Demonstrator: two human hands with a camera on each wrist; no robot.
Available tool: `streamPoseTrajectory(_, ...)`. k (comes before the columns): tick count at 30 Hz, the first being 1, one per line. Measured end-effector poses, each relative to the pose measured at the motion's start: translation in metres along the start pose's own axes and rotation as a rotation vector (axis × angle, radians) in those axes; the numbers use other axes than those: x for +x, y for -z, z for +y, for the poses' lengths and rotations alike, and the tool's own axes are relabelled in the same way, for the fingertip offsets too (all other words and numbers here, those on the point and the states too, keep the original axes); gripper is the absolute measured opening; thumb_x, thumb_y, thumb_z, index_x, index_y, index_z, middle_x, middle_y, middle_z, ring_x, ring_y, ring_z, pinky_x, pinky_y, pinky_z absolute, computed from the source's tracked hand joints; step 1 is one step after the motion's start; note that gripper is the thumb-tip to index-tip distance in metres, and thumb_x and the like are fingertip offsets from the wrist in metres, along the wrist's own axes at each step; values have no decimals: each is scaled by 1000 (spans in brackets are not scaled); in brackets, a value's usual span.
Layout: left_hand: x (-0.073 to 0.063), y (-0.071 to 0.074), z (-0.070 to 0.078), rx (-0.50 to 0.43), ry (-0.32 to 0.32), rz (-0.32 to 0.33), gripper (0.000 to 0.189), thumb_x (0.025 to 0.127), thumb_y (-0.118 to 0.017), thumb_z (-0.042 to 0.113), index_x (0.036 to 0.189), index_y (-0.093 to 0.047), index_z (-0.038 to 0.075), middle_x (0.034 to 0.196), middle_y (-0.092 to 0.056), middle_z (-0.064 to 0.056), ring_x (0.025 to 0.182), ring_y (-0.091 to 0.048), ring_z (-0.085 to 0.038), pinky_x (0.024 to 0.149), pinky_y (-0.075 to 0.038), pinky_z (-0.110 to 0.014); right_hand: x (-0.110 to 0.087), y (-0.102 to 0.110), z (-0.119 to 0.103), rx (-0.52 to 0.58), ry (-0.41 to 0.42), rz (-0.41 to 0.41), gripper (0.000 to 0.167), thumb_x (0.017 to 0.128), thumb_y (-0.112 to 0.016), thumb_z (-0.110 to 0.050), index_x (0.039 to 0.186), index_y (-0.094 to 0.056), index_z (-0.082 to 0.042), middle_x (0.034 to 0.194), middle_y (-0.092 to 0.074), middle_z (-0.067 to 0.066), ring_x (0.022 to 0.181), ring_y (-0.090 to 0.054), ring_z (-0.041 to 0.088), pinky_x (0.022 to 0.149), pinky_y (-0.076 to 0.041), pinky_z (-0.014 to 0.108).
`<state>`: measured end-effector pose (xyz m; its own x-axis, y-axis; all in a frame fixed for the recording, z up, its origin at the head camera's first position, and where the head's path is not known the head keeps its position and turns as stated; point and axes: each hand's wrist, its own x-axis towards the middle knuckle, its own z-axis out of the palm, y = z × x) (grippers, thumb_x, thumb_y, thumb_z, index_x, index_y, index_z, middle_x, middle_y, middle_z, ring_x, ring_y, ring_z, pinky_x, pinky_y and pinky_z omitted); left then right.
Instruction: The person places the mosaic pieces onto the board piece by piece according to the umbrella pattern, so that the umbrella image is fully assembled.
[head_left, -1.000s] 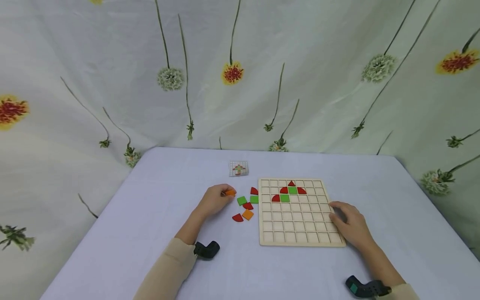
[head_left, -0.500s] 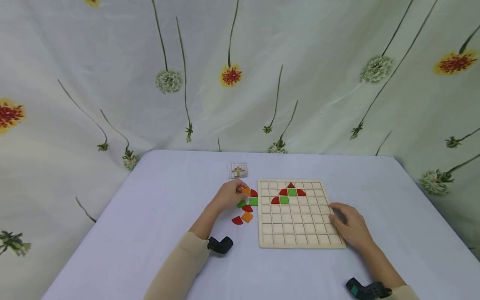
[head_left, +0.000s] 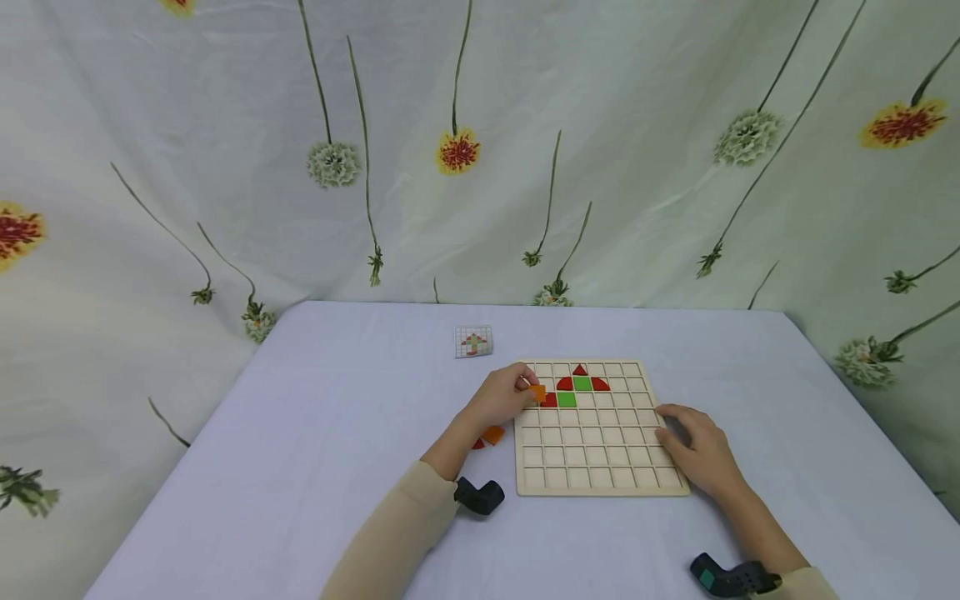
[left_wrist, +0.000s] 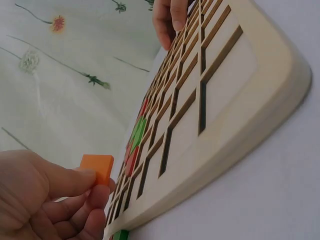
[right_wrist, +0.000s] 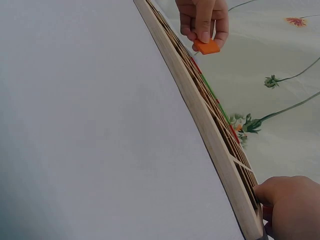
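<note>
My left hand (head_left: 504, 395) pinches a square orange tile (left_wrist: 97, 167) between thumb and fingers, raised over the upper left of a wooden grid board (head_left: 592, 435). On the board sit a red triangle (head_left: 580, 370), two green squares (head_left: 582, 383) stepping down to the left, and red quarter-circle tiles (head_left: 601, 384) beside them. The held tile overlaps the leftmost red piece (head_left: 550, 401) in the head view. My right hand (head_left: 701, 446) rests at the board's right edge, thumb and forefinger spread apart along the rim.
Left of the board, a loose orange tile (head_left: 492, 435) and a red piece (head_left: 477, 444) show past the left forearm, which hides other loose tiles. Behind them lies a small pattern card (head_left: 473, 342). A floral cloth (head_left: 405, 208) hangs behind the white table (head_left: 360, 367).
My left hand has carried the orange tile rightward from the left of the loose tiles to over the board's left part. The right hand has stayed at the board's edge.
</note>
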<state>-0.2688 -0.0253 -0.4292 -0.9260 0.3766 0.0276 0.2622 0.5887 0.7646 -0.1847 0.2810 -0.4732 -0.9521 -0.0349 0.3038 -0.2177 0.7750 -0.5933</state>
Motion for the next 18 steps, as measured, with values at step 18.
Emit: streamPoseTrajectory(18,16,-33,24,-27,-64,25,4,92,-67,10,94,-68,7,86,-63,2,82,-58,-14,73,-47,-27,0,-2,2,-3,5,5,34,94,-61,-12,124,-59,4,129,-55,28,126,-42,48,102,-29,62)
